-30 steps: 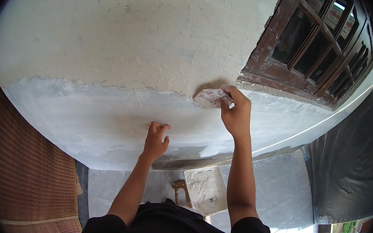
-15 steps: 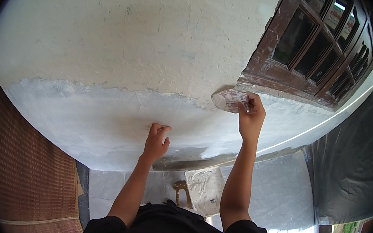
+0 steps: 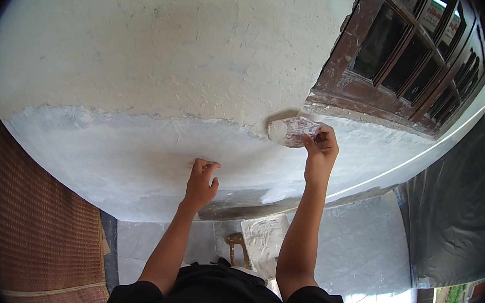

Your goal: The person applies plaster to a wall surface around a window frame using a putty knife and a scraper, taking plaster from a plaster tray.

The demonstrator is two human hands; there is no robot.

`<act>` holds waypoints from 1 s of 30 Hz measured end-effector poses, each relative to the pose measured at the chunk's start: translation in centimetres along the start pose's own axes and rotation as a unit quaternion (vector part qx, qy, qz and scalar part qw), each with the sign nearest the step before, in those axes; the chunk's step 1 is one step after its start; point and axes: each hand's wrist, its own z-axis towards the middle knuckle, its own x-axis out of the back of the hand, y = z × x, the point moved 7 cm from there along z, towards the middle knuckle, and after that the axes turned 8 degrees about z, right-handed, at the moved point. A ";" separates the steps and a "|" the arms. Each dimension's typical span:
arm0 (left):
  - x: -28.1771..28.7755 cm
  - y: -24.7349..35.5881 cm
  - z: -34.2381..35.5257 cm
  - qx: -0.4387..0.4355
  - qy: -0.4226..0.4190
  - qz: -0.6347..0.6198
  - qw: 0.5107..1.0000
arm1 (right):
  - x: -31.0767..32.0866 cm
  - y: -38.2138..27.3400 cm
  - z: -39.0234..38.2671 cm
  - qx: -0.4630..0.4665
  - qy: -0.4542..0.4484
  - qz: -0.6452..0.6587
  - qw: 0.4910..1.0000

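Note:
In my right hand [image 3: 322,151] is a flat, putty-smeared scraper [image 3: 293,132], pinched between thumb and fingers. Its broad end lies at the wall, just below the window's lower left corner, where the rough cream plaster [image 3: 195,40] meets a smooth whitish coat [image 3: 136,146]. Lower and to the left, my left hand [image 3: 201,185] rests its bent fingertips on the coated band, thumb held apart, with nothing seen in it. Below the hands, a putty-covered board [image 3: 262,236] sits beside a brown-handled tool [image 3: 237,247], partly hidden by my body.
A brown-framed window [image 3: 399,61] takes up the upper right. On the left hangs or stands a woven brown mat [image 3: 30,206]. Dark sheeting [image 3: 456,203] covers the right side. Grey floor tiles [image 3: 358,234] lie below the wall, with bright light at lower right.
My right hand and the scraper have shifted slightly left and a little down along the wall. My left hand stays in nearly the same spot.

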 end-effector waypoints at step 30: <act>-15.4 4.3 -13.0 0.041 -0.340 -0.107 0.933 | 18.6 13.3 -16.3 -0.331 0.186 0.102 0.920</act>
